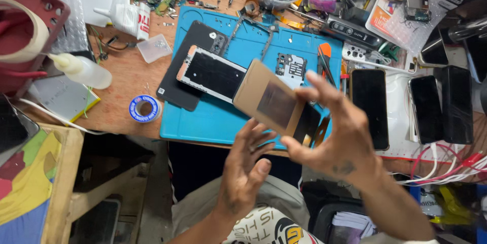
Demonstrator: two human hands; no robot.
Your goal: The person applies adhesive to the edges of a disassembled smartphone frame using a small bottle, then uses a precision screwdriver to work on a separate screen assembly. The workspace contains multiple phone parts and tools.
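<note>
As our right hand [341,140] pinches the tan-backed screen panel [276,106] by its edges, our open left hand [247,165] waits below it, over the blue mat [203,117].

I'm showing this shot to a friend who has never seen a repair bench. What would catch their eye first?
Probably the flat brown and black phone panel, held up at the centre by the right hand, with the left hand open just below it. Behind it lies a bright blue work mat carrying an opened phone. At the right, dark phones lie side by side among cables.
</note>
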